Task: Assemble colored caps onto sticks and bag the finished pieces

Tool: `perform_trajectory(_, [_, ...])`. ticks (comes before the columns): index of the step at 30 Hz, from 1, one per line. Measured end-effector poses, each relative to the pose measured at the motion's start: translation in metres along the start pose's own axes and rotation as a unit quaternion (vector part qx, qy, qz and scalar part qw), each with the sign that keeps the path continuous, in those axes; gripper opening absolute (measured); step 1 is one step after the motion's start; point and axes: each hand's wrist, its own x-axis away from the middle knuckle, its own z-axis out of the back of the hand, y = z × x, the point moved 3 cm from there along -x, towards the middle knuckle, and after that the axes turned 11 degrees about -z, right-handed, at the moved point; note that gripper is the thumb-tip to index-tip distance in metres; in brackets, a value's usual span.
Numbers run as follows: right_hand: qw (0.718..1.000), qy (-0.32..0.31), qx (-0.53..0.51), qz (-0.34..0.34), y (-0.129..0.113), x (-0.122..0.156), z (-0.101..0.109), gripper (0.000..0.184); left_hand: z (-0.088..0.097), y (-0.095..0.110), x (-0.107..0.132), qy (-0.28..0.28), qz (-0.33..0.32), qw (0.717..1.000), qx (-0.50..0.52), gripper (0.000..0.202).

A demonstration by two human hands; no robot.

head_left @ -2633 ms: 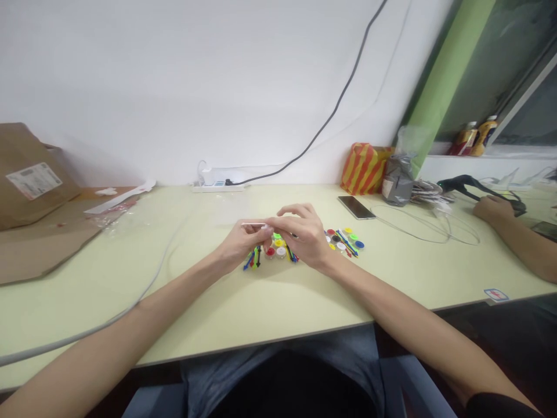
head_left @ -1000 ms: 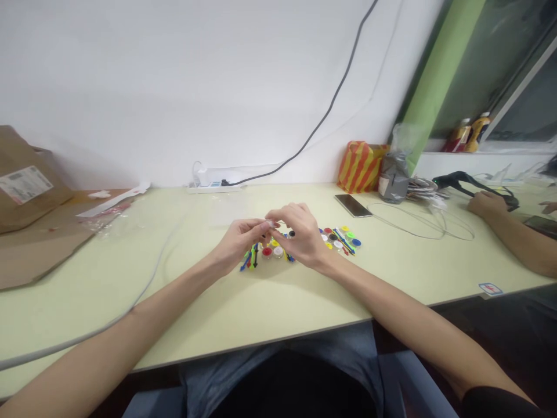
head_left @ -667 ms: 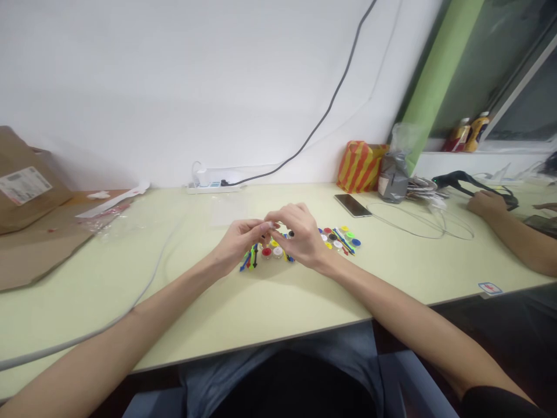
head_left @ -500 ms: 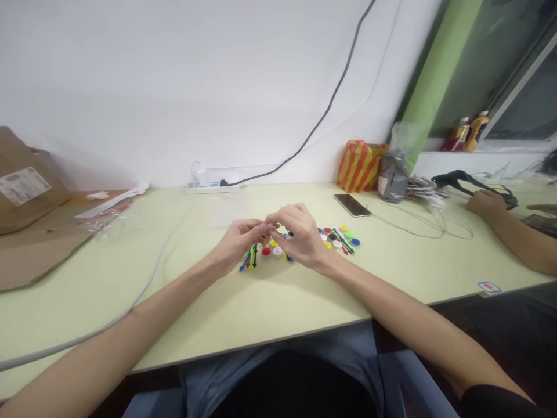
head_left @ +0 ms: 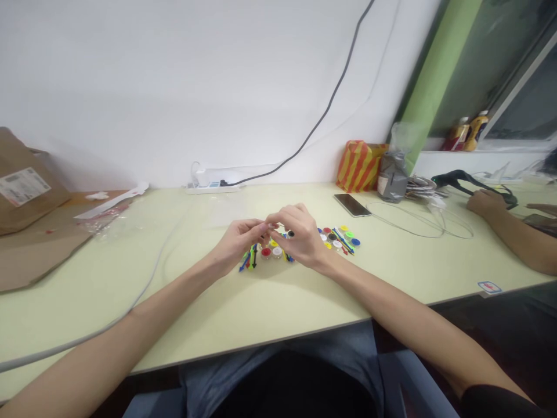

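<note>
My left hand (head_left: 240, 242) and my right hand (head_left: 299, 234) meet above the table, fingertips pinched together. Between them is something small that the fingers mostly hide; a bit of red and white shows there. Under the hands lie coloured plastic arrows (head_left: 249, 258), blue, green and black, beside a red round piece (head_left: 266, 252) and a white round piece (head_left: 277, 252) with clear bases. To the right of my right hand is a second cluster with a blue round piece (head_left: 355, 242), a black round piece (head_left: 332, 237) and several more arrows (head_left: 343, 240).
A phone (head_left: 352, 205) lies behind on the pale table (head_left: 209, 313), near a striped bag (head_left: 359, 166). A power strip (head_left: 212, 187) sits by the wall. Brown paper packaging (head_left: 39, 249) is at left. Another person's hand (head_left: 487, 200) rests at right by a black strap.
Both hands stay in nearly the same place, still pinched together. The round pieces and arrows on the table have not visibly moved.
</note>
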Motion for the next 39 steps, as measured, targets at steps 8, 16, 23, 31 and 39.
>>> perform_trajectory(8, [1.0,0.001,-0.015,-0.001,0.0,0.0,0.0,0.01,0.002,-0.003,0.0,-0.007,-0.002,1.0,-0.003,0.036])
perform_trajectory(16, [0.999,-0.03,0.003,-0.024,0.002,0.0,0.0,0.01,0.001,-0.002,0.0,-0.022,-0.008,1.0,-0.018,0.035])
perform_trajectory(23, [0.999,-0.034,0.006,-0.011,0.005,0.001,-0.002,0.011,0.0,0.0,0.0,-0.054,-0.008,0.997,-0.06,0.038])
perform_trajectory(31, [0.998,-0.057,-0.031,-0.01,0.006,0.002,-0.003,0.013,-0.002,0.003,0.0,-0.096,-0.024,0.988,-0.121,0.044])
perform_trajectory(39, [0.994,-0.111,-0.017,-0.013,0.0,0.006,-0.004,0.016,-0.003,0.012,0.008,-0.121,-0.11,0.925,-0.342,0.049])
